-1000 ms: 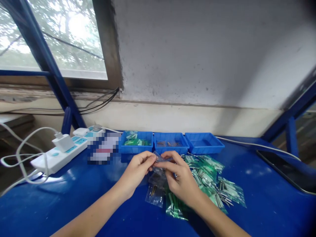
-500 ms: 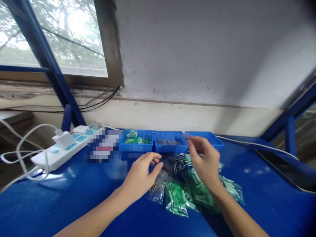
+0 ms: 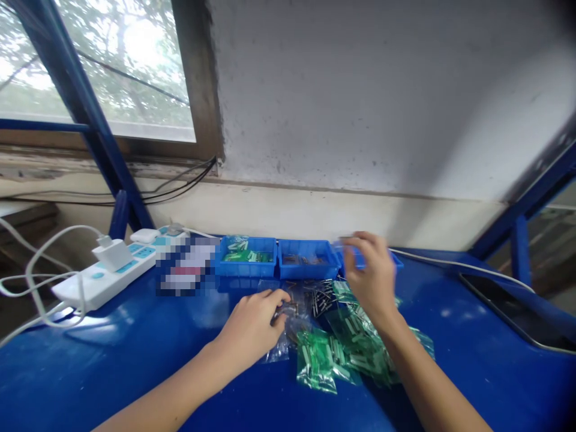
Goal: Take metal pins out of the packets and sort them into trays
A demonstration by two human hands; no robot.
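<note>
My left hand (image 3: 254,321) rests low over the table, thumb and fingers apart and curved around the near side of clear plastic bags (image 3: 292,307) with small metal pins in them; whether it touches one, I cannot tell. Over the right blue bin (image 3: 398,262) is my right hand (image 3: 372,276), blurred by motion, with a small clear plastic bag (image 3: 338,243) pinched at its fingertips. Between the hands lie loose metal pins (image 3: 320,300). Green-tinted bags of pale strips (image 3: 317,360) are heaped below and beneath my right forearm.
The middle blue bin (image 3: 310,273) contains small metal parts, and the left blue bin (image 3: 245,270) holds green bags. A white power strip (image 3: 121,267) with cables stands at left, beside a blurred-out card (image 3: 189,267). A black phone (image 3: 513,312) lies at right.
My hands have separated. The right carried the small clear bag up and right to over the right bin; the left opened and moved slightly down-left onto the clear bags.
</note>
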